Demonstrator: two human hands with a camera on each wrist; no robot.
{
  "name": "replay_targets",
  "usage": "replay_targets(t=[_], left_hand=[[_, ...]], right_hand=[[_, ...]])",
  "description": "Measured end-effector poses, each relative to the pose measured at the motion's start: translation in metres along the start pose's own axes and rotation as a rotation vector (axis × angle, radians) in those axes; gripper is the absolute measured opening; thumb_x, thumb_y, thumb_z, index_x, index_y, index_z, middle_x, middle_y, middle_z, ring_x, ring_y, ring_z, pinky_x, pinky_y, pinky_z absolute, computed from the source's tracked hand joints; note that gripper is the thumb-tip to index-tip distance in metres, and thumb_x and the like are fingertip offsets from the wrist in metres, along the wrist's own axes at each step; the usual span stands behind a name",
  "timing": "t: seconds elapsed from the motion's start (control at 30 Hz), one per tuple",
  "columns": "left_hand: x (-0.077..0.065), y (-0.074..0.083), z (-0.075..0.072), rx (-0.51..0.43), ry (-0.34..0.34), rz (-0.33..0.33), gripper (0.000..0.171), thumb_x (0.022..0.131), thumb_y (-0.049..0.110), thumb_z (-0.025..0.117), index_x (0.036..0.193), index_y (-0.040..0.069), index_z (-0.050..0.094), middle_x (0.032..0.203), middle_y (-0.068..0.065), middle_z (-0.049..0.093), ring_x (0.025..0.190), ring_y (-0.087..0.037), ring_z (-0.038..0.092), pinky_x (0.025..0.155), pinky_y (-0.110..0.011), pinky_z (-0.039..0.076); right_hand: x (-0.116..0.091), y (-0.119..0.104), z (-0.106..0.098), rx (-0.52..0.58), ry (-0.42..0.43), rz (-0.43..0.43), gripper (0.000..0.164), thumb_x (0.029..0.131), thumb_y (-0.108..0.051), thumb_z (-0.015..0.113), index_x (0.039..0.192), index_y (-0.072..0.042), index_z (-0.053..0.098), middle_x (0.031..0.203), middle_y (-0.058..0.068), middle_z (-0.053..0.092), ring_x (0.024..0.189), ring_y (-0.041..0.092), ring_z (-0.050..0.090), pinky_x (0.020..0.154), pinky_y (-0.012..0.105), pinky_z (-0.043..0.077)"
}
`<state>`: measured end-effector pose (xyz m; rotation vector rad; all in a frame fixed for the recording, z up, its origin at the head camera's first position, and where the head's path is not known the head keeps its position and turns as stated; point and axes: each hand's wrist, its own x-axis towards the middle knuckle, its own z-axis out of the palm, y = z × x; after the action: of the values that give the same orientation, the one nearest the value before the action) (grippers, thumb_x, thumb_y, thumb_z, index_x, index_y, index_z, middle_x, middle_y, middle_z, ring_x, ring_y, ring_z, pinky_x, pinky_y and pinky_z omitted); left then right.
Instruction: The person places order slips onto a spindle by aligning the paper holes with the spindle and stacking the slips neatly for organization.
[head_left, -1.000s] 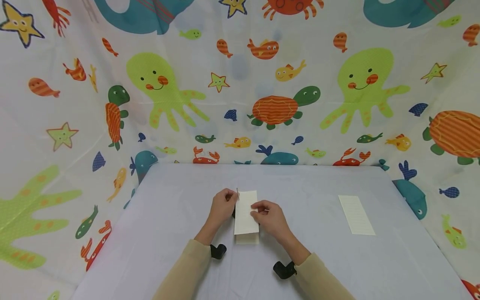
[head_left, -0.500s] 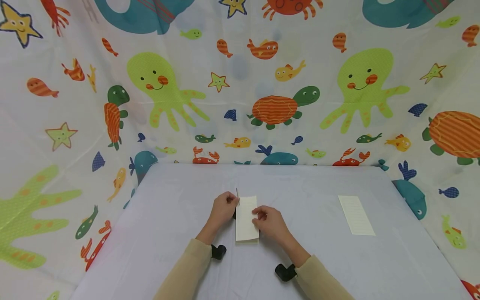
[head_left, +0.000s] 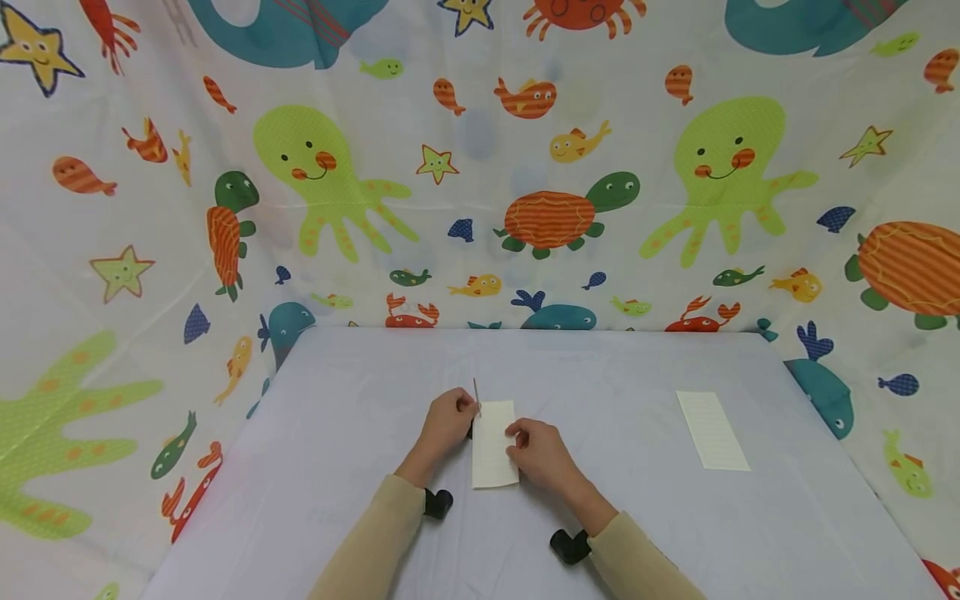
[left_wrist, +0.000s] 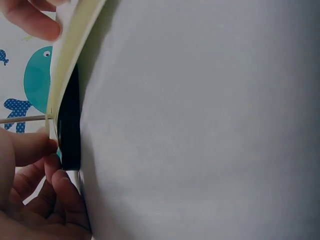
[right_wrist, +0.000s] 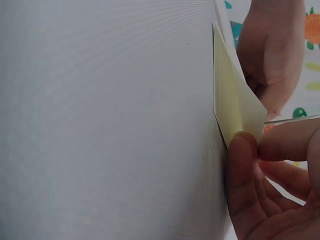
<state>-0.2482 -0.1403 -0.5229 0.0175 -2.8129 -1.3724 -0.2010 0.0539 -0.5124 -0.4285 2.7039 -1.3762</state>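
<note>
A cream paper sheet (head_left: 493,450) lies in front of me, its top left corner threaded on a thin upright metal spike (head_left: 476,393). Beneath the paper, the left wrist view shows a flat black base (left_wrist: 70,145). My left hand (head_left: 448,417) pinches the paper's upper left edge right beside the spike. On the opposite side, my right hand (head_left: 543,454) pinches the right edge between thumb and fingers. In the right wrist view the paper (right_wrist: 231,95) bends up toward those fingers. The sheet covers most of the base from above.
A second, faintly lined paper sheet (head_left: 712,429) lies flat toward the right of the white-covered table (head_left: 615,375). Behind the table hangs a curtain (head_left: 420,217) printed with sea animals. Black wrist-camera mounts (head_left: 572,546) stick out by both cuffs.
The sheet has slid down the spike and toward me, both hands moving with it. More of the spike shows above the paper, and the lower sheet once visible at the near end is now covered.
</note>
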Motion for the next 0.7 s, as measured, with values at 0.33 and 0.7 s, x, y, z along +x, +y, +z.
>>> replay_targets(t=[0.33, 0.7], left_hand=[[0.0013, 0.0043, 0.0015, 0.041, -0.015, -0.011, 0.011, 0.096, 0.015, 0.066, 0.089, 0.006, 0.065, 0.074, -0.002, 0.055, 0.067, -0.017, 0.05, 0.061, -0.031, 0.041], [-0.004, 0.0068, -0.0039, 0.023, -0.002, -0.054, 0.012, 0.093, 0.013, 0.068, 0.098, 0.005, 0.062, 0.079, -0.004, 0.056, 0.07, -0.018, 0.052, 0.063, -0.031, 0.043]], right_hand=[[0.002, 0.0063, 0.0, -0.015, -0.014, -0.024, 0.017, 0.083, 0.002, 0.068, 0.1, 0.001, 0.069, 0.071, -0.002, 0.052, 0.061, 0.009, 0.047, 0.055, 0.025, 0.041], [0.006, 0.004, 0.0003, -0.055, -0.08, 0.022, 0.016, 0.087, -0.001, 0.069, 0.103, 0.0, 0.067, 0.07, -0.002, 0.052, 0.06, 0.011, 0.047, 0.054, 0.024, 0.039]])
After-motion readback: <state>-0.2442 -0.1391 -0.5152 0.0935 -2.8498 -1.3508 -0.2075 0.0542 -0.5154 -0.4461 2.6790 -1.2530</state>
